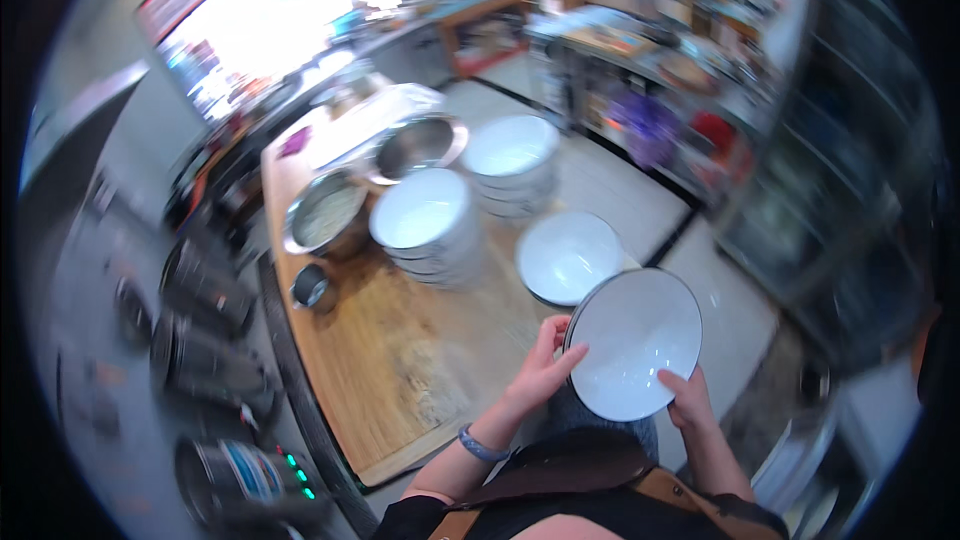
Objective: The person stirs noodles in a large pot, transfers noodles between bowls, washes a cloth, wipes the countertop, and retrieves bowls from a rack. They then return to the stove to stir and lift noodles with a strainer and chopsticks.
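In front of my body, my left hand (546, 364) and my right hand (686, 394) hold a white bowl with a dark rim (637, 345) by opposite sides; a second rim shows at its left edge, so it may be more than one bowl. Just beyond it, a white bowl (568, 256) rests at the table's right edge. Two tall stacks of white bowls, a nearer one (424, 214) and a farther one (511, 150), stand on the wooden tabletop (375, 375).
Left of the stacks are a metal basin with pale contents (326, 214), another metal basin (416, 146) and a small metal cup (309, 286). Dark cylindrical containers (214, 367) line the left side. A glass-fronted cabinet (832, 187) stands right; a cluttered counter (637, 52) lies behind.
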The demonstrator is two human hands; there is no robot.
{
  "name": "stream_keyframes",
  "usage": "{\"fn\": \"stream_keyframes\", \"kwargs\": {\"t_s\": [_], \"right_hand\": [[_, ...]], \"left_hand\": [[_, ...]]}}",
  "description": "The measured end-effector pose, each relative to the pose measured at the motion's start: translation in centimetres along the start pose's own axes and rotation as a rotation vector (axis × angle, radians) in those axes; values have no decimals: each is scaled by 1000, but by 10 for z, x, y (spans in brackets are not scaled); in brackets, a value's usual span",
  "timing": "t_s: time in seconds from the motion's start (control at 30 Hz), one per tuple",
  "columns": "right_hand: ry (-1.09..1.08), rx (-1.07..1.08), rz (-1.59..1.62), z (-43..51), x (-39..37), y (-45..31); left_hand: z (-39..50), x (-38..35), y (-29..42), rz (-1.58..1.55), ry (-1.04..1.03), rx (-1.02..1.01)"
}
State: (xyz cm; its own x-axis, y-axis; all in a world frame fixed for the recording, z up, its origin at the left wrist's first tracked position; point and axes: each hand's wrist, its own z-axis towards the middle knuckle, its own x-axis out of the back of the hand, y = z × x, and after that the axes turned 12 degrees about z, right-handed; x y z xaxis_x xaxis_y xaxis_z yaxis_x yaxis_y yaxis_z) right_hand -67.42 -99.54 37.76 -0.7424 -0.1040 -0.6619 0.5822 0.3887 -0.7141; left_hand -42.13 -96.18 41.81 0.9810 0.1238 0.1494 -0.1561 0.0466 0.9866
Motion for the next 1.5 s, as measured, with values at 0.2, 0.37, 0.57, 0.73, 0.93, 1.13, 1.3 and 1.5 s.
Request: {"fn": "stream_keyframes", "kwargs": {"t_s": [0.2, 0.37, 0.57, 0.73, 0.93, 1.13, 1.3, 1.5], "right_hand": [[622, 357, 56, -191, 80, 9], [1077, 932, -57, -356, 157, -8], [1663, 1226, -637, -547, 221, -67], [1906, 1235, -810, -659, 237, -76], [1710, 1246, -1185, -714, 246, -46], [1678, 1214, -1128, -763, 261, -9], [1675, 962, -505, -754, 303, -25], [1202, 627, -29, -627, 327, -33]], "left_hand": [[-46, -94, 7, 82, -457, 9], [-103, -177, 7, 117, -770, 148], [-177, -304, 5, 216, -932, 255], [-279, -481, 46, 160, -1389, -372], [-389, -603, 83, -122, -1575, -496], [-441, -624, 63, -137, -1510, -635], [-419, -624, 64, 470, -1656, -491], [-356, -530, 37, -270, -1421, 522]]}}
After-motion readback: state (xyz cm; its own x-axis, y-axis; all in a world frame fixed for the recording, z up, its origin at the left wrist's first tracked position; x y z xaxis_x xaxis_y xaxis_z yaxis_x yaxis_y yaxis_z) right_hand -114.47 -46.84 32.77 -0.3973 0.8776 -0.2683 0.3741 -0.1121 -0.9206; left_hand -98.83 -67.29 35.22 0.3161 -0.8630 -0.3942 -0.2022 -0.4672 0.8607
